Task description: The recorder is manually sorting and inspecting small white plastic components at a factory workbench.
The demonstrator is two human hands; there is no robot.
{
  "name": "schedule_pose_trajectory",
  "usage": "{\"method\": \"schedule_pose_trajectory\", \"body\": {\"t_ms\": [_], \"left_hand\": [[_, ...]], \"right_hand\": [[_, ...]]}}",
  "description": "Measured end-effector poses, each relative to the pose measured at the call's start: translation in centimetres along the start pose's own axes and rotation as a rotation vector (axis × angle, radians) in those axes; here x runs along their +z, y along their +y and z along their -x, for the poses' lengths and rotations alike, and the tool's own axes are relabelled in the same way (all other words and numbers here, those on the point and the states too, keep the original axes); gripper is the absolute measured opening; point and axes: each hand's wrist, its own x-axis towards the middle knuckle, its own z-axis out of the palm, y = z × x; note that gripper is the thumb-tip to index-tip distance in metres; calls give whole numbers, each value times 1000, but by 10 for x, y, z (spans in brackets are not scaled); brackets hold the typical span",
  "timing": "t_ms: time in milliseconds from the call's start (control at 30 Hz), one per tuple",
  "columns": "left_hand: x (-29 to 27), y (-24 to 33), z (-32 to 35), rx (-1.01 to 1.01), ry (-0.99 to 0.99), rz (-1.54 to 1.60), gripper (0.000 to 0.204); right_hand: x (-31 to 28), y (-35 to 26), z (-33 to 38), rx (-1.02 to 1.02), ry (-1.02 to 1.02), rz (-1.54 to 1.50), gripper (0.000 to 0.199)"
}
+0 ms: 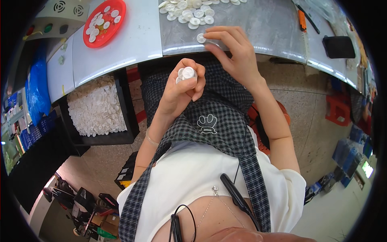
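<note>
My left hand (182, 84) is curled around several small round white plastic discs (188, 73), held above my lap with their faces showing between thumb and fingers. Over the near edge of the grey tabletop, my right hand (238, 52) has its thumb and index finger at the rim of a single white disc (201, 38). Whether that disc still touches the table is hard to see. Just beyond it, a loose pile of similar white discs (188, 15) spreads across the grey surface (258, 32).
A red round plate (105, 39) with several white discs stands at the left on the table. Below it, a black open drawer or bin (131, 131) holds a heap of white pieces (96, 107). At the right lie a black phone (338, 47) and an orange-handled cutter (302, 20).
</note>
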Motion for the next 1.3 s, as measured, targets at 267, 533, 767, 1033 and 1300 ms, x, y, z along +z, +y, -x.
{"method": "schedule_pose_trajectory", "body": {"t_ms": [267, 533, 767, 1033, 1300], "left_hand": [[4, 2, -2, -82, 230, -48, 35], [-2, 3, -4, -75, 138, -93, 48], [-6, 2, 0, -12, 58, -120, 51], [-6, 4, 2, -48, 16, -65, 54], [-6, 3, 2, -48, -38, 24, 53]], "right_hand": [[11, -2, 0, 71, -50, -196, 28], [0, -20, 5, 232, -213, -667, 48], [-7, -1, -23, 45, -60, -183, 31], [9, 12, -23, 2, -61, 121, 24], [4, 18, -11, -5, 36, 124, 22]]}}
